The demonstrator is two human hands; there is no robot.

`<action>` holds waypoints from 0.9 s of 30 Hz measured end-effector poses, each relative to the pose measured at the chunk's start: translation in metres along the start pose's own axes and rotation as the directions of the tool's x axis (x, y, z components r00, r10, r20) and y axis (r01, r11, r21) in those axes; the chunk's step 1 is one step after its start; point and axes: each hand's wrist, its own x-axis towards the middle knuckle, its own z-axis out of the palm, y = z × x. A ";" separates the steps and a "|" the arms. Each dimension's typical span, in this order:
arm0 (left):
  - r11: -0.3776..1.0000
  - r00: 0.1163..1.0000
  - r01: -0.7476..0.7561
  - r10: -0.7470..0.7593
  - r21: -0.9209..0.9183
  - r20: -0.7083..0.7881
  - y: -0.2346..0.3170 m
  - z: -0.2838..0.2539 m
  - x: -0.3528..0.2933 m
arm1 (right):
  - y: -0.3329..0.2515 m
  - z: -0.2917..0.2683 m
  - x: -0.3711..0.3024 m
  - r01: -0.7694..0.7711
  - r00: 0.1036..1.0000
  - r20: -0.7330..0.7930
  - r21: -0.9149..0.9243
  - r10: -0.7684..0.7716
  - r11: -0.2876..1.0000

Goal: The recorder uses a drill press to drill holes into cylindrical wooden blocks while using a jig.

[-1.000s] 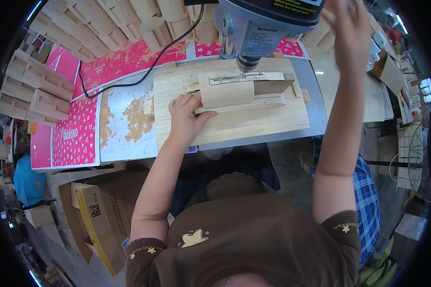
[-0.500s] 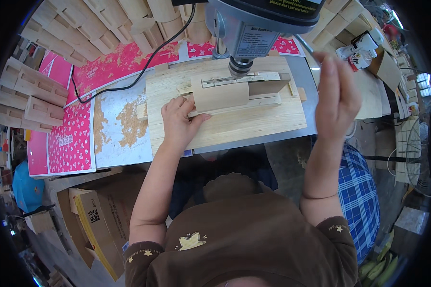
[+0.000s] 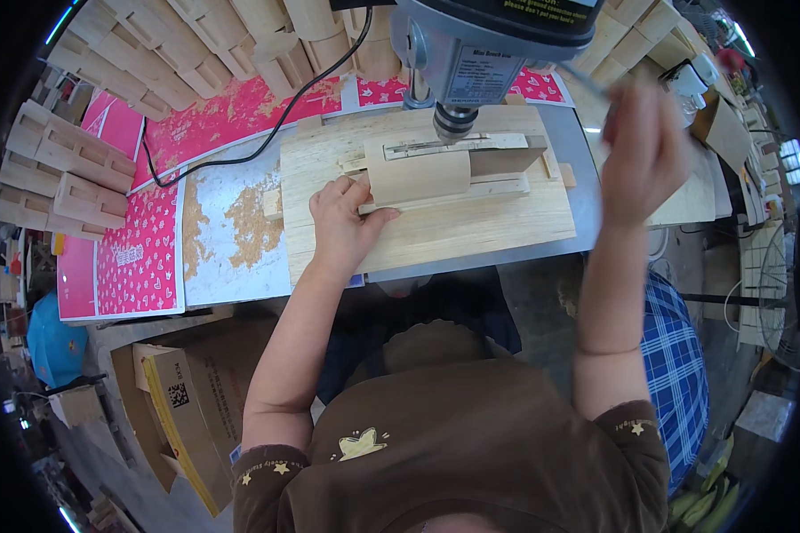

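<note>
A pale wooden block (image 3: 422,173) with a long slot in its top sits in a jig on a wooden board (image 3: 471,226). My left hand (image 3: 342,222) grips the block's left end, fingers curled at the end and thumb along the front strip. Directly above the slot is the chuck (image 3: 455,123) of a grey bench drill press (image 3: 480,67); whether a bit enters the wood cannot be made out. Raised to the right of the machine, my right hand (image 3: 646,147) is closed around the end of the press's metal feed lever (image 3: 582,78), smeared by motion.
Stacks of slotted wooden blocks (image 3: 76,169) stand at the left and along the back. A black cable (image 3: 267,147) crosses the pink patterned sheet (image 3: 138,266). Sawdust (image 3: 253,226) lies on the grey tabletop. An open cardboard box (image 3: 187,400) is below left.
My right hand has shifted a little to the right with the lever's end. My left hand keeps its grip on the block. The whole view has slid slightly.
</note>
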 end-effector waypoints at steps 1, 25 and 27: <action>0.999 1.000 0.027 -0.028 0.024 0.010 0.003 0.000 0.000 | 0.002 -0.003 0.030 -0.018 0.998 0.054 -0.069 0.022 0.997; 0.999 0.998 -0.013 0.011 0.031 0.058 0.022 0.022 0.012 | 0.022 0.045 -0.078 -0.099 0.995 -0.012 0.192 0.103 0.977; 0.999 0.998 -0.024 0.023 0.032 0.051 0.022 0.022 0.012 | 0.022 0.043 -0.073 0.006 0.999 -0.043 0.135 0.000 0.991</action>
